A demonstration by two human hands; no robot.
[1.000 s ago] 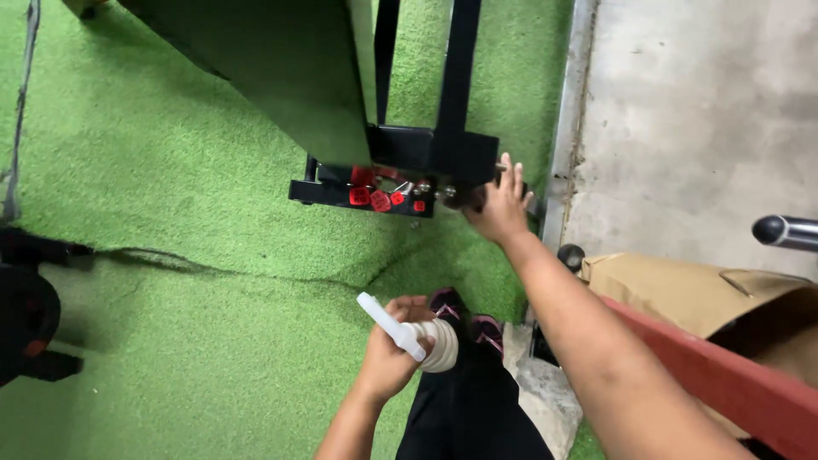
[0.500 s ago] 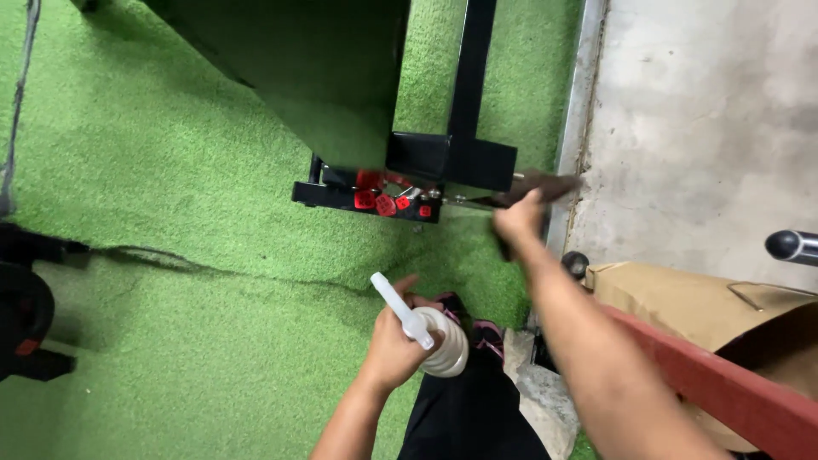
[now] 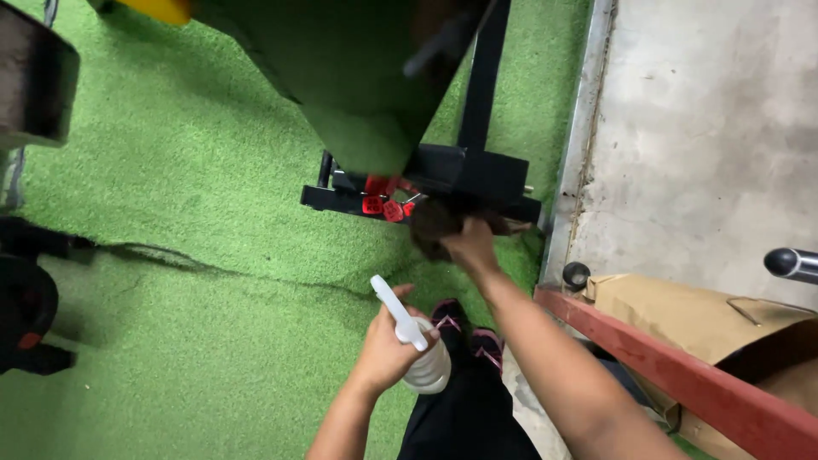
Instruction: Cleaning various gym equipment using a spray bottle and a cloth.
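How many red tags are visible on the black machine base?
3, though more may be hidden. The left red tag, the middle red tag and the small right red tag hang together on the black base, left of the right hand.

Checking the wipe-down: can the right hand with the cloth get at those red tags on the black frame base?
Probably yes: the right hand and dark cloth sit beside the red tags, nothing between.

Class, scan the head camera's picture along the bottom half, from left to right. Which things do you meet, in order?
Black equipment at the left edge → left hand holding a white spray bottle → right forearm → red beam → brown cardboard → metal bar end.
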